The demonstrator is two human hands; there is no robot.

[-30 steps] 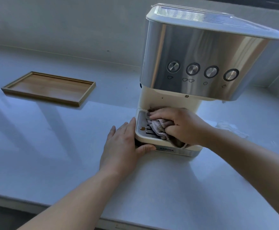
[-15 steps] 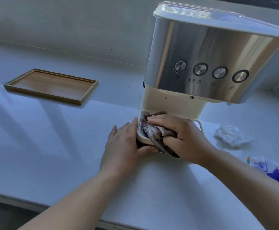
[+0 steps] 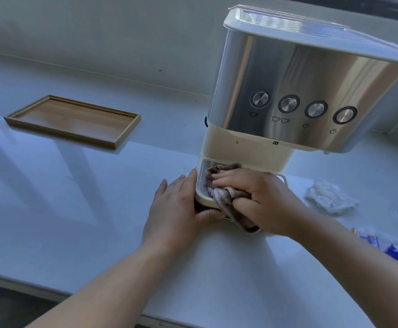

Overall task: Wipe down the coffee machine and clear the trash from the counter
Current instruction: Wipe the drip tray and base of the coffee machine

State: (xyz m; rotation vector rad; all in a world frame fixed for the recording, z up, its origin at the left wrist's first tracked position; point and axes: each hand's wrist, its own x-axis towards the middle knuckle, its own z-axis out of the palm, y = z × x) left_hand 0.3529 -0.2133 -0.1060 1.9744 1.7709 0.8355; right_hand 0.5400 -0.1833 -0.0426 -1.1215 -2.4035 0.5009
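A steel and cream coffee machine stands on the white counter, with several round buttons on its front. My right hand grips a brownish cloth and presses it onto the drip tray at the machine's base. My left hand lies flat against the tray's left side, its thumb hooked under the front edge. A crumpled white tissue lies on the counter to the right of the machine. A blue and white wrapper lies at the right edge.
A shallow wooden tray sits on the counter to the far left. The wall runs close behind the machine. The counter's front edge passes under my forearms.
My right hand has slid the cloth across the drip tray, first toward the front-left corner and then back leftward over the tray. The view has shifted, showing the tissue and wrapper.
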